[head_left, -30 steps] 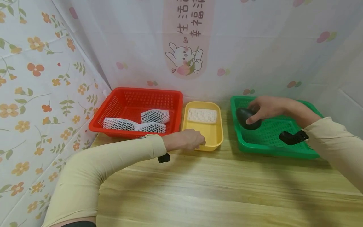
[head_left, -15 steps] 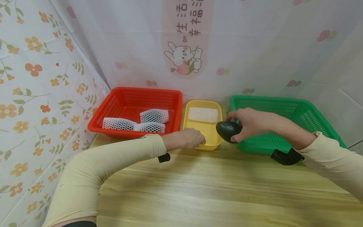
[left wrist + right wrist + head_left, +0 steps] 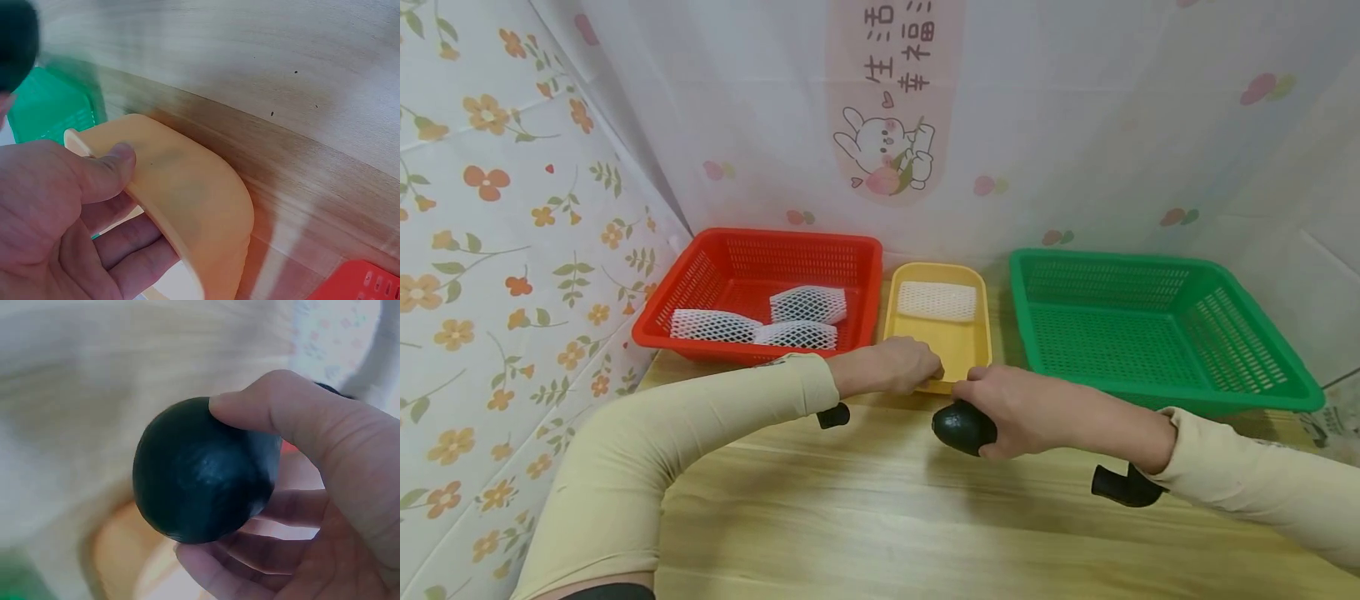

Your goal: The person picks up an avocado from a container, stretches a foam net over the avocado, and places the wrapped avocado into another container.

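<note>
My left hand (image 3: 895,364) pinches the near rim of the yellow tray (image 3: 976,350), with the thumb outside and fingers inside in the left wrist view. A white foam net sleeve (image 3: 937,301) lies at the tray's far end. My right hand (image 3: 1026,410) grips a dark green avocado (image 3: 964,428) above the table, just in front of the tray. In the right wrist view the avocado (image 3: 200,475) sits between thumb and curled fingers. A dark blurred part of it shows at the left wrist view's corner.
Left of the tray, a red basket (image 3: 752,237) holds several white foam nets (image 3: 808,305), with something dark showing through their mesh. To the right stands a green basket (image 3: 1150,396). A patterned cloth (image 3: 1045,117) hangs behind the wooden table (image 3: 865,508).
My right hand has carried the avocado out from over the green basket, leftward and nearer, to the front of the tray. My left hand has stayed on the tray rim.
</note>
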Demonstrator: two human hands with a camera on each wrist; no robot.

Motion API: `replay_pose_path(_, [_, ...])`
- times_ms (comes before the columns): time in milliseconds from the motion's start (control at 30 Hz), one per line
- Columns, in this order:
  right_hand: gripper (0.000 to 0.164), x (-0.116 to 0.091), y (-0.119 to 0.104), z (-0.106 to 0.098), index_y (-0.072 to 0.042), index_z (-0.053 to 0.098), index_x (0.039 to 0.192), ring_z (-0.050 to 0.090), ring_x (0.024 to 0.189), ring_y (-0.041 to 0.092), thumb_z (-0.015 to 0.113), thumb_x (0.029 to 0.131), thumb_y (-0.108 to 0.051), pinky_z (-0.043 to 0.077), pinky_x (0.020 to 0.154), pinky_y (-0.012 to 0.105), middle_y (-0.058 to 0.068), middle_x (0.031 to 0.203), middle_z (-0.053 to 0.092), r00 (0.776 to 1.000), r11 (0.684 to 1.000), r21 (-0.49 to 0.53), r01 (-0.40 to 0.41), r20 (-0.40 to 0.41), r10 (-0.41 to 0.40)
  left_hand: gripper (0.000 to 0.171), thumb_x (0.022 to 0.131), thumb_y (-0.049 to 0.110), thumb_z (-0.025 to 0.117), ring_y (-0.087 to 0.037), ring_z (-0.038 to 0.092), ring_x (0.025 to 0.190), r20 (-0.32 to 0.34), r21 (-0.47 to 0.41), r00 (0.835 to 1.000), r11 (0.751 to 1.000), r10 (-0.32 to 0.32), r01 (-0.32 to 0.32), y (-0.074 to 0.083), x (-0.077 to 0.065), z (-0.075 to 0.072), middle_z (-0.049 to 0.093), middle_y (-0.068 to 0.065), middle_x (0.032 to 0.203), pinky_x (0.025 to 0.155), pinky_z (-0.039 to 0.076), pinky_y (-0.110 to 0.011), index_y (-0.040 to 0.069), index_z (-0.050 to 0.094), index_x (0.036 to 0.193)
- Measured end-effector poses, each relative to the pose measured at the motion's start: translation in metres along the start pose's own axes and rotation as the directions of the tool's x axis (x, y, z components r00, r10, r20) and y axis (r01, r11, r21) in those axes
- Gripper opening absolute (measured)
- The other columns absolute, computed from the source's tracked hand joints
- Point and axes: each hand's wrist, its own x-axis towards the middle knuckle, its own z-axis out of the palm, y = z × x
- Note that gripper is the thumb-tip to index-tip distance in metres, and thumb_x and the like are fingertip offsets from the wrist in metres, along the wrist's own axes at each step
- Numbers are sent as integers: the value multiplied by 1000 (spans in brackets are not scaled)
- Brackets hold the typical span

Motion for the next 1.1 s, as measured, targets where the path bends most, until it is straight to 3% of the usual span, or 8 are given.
replay_pose_path(167, [43, 9, 2, 30, -7, 63, 102, 55, 77, 16, 91, 72, -20, 51, 68, 28, 0, 90, 55, 999, 1000, 5, 23, 25, -23, 10, 100, 12, 64, -17, 54, 77, 6, 25, 1000, 1000, -7, 6, 1, 0, 0, 55, 1, 80, 67, 48, -30, 16, 72, 103])
replay_pose_path(367, [40, 14, 4, 54, -6, 65, 99, 53, 78, 18, 91, 72, -20, 49, 66, 30, 2, 87, 54, 998, 999, -38, -18, 52, 20, 8, 100, 11, 64, -17, 54, 79, 9, 25, 1000, 1000, -8, 8, 1, 1, 2, 56, 1, 82, 71, 50, -32, 16, 70, 102])
replay_pose_path(733, [35, 19, 1, 53, -7, 63, 83, 50, 64, 14, 95, 67, -9, 47, 60, 28, -2, 74, 55, 998, 999, -40, -16, 59, 18, 8, 100, 12, 64, -17, 56, 80, 0, 22, 1000, 1000, -2, 2, 1, 2, 3, 57, 1, 83, 70, 52, -34, 16, 69, 104])
replay_pose_path(900, [37, 21, -4, 53, -8, 63, 83, 52, 65, 17, 95, 65, -12, 48, 60, 30, 0, 75, 56, 996, 994, -104, -45, 65, 52, 6, 99, 15, 66, -19, 56, 80, 6, -30, 1000, 1000, -9, 9, 0, 2, 0, 59, -1, 86, 69, 50, -33, 15, 69, 105])
replay_pose_path(1100, [38, 21, -6, 52, -8, 62, 81, 51, 65, 16, 96, 63, -8, 48, 61, 30, -2, 75, 57, 998, 994, -89, -58, 33, 61, 41, 98, 38, 68, -17, 60, 88, 0, -110, 1000, 994, -15, 15, -3, 3, -12, 66, -2, 103, 74, 53, -34, 13, 66, 130])
